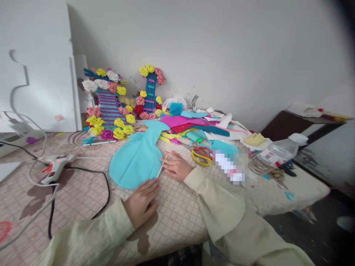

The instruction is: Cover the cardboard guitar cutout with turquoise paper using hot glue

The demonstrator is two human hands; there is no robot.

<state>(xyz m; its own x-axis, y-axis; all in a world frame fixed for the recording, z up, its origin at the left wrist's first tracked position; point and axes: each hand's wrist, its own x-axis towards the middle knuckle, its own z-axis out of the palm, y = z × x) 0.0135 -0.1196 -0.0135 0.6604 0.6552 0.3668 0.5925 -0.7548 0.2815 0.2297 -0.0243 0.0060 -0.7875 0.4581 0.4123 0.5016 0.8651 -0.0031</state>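
A round turquoise sheet (130, 162), with a narrower strip toward its top and crease lines across it, lies flat on the table. At its lower right edge is a thin wooden stick (162, 167), slanting up to the right. My left hand (142, 201) has its fingers together on the stick's lower end, against the sheet's edge. Higher up, the fingers of my right hand (177, 165) grip the stick's other end. The fingertips partly cover both ends of the stick.
At left a glue gun (58, 168) lies among cables. Flower-covered stick frames (109, 107) lean against the wall. Coloured sheet scraps (188, 122) pile up behind the turquoise sheet. Yellow-and-red-handled scissors (202, 156) and a plastic bottle (273, 157) lie to the right.
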